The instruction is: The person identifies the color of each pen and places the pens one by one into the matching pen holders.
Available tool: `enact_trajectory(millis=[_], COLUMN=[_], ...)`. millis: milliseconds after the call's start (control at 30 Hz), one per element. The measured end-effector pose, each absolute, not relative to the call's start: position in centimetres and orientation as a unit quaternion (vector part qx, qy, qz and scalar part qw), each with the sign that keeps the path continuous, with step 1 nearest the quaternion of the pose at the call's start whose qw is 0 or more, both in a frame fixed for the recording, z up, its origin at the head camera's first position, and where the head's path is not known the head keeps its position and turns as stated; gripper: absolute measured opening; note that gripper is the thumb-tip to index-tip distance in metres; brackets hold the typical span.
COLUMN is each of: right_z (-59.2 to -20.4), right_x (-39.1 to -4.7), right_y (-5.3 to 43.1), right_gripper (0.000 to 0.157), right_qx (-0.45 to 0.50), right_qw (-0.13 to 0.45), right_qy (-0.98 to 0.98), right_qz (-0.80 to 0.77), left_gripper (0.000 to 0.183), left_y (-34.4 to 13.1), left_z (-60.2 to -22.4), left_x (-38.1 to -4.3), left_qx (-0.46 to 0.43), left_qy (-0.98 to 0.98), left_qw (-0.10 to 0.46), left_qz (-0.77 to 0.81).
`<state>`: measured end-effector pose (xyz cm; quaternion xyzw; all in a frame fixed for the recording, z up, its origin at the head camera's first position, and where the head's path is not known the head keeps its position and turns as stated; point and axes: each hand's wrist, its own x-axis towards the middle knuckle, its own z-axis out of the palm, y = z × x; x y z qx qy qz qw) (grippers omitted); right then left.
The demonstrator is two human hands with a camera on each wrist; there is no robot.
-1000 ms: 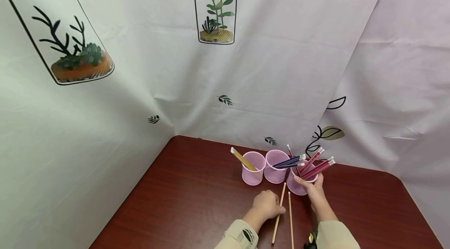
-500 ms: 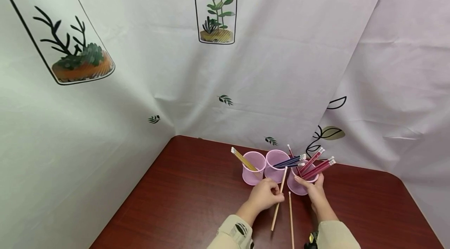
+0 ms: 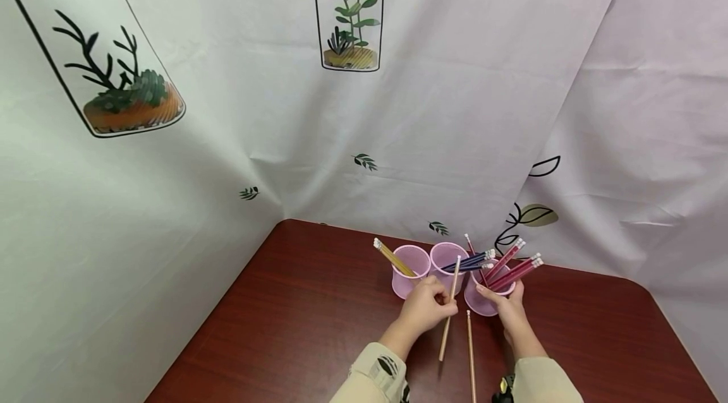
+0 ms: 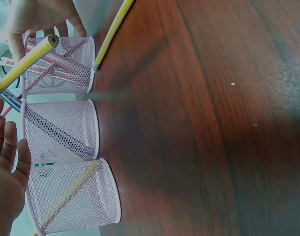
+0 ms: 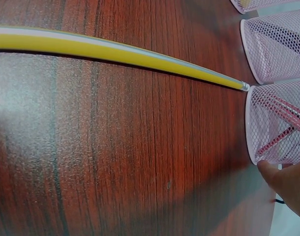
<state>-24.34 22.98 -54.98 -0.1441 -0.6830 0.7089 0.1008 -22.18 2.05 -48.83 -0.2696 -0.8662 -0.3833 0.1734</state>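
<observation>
My left hand (image 3: 419,309) pinches a yellow pencil (image 3: 445,336) between thumb and fingers. The pencil slants upward, its eraser end overlapping the middle pencil cup (image 3: 445,253) in the head view; its bare lower end (image 4: 52,41) shows in the left wrist view. My right hand (image 3: 512,316) grips the right-hand pencil cup (image 3: 476,303), a pink mesh one with several red pencils (image 3: 514,273). Several dark blue pencils (image 3: 469,262) lean in the middle cup. The left cup (image 3: 405,287) has several yellow pencils (image 3: 392,258).
Another yellow pencil (image 3: 471,352) lies on the dark red wooden table (image 3: 296,321), its eraser end close to the base of the right cup. The three cups stand in a row near the back edge, before a white printed cloth (image 3: 318,138).
My left hand has picked the pencil up off the table and moved it forward toward the middle cup. My right hand has stayed on the right cup.
</observation>
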Motion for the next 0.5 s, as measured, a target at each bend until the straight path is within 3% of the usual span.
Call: enact_trajectory(millis=[500], right_z=[-55.1], right_x=[-24.3], right_y=[22.9], right_gripper=[0.103], right_qx=[-0.142], right_qw=[0.106], right_qy=[-0.682], right_qz=[0.71], left_gripper=[0.012], left_y=[1.4], left_z=[-47.4], left_x=[-23.3], left_qx=[-0.234], left_qy=[-0.812], left_qw=[0.233], left_qz=[-0.481])
